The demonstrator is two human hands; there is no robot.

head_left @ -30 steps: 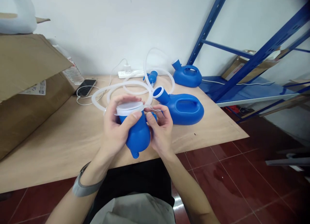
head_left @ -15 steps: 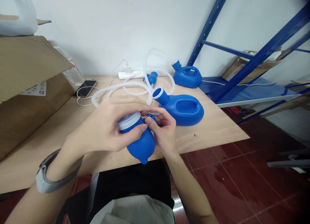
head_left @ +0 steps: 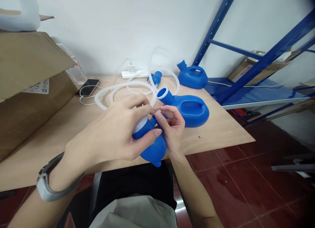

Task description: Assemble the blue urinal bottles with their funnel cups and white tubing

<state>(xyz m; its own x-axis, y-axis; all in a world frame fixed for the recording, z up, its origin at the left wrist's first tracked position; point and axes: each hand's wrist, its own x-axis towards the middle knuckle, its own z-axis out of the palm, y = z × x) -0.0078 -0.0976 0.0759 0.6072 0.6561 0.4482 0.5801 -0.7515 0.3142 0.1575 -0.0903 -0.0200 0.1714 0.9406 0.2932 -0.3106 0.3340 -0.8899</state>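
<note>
My left hand (head_left: 115,129) is wrapped around a blue urinal funnel (head_left: 155,150) with a white rim, held above the table's front edge. The funnel's rounded, nubbed end tips down toward me. On its far side, the fingers and thumb of my right hand (head_left: 176,129) pinch a small whitish ring (head_left: 158,111) at the funnel's narrow blue spout. My left fingertips reach over to the same spot. Fingers partly hide the spout and the ring. Just behind my right hand, a blue urinal bottle (head_left: 193,111) with a handle and white-rimmed neck lies on the table.
Coiled translucent hose (head_left: 123,85) lies behind my hands, near another blue funnel (head_left: 157,77). A second blue bottle (head_left: 193,78) stands by the wall. A power strip (head_left: 135,74), a phone (head_left: 89,86), a water bottle (head_left: 77,72) and a cardboard box (head_left: 31,106) are farther left. Blue shelving (head_left: 246,93) stands right.
Both hands and the funnel have shifted slightly right. The funnel has turned, so less of its white rim shows. My left fingertips have come closer to the right ones at the spout.
</note>
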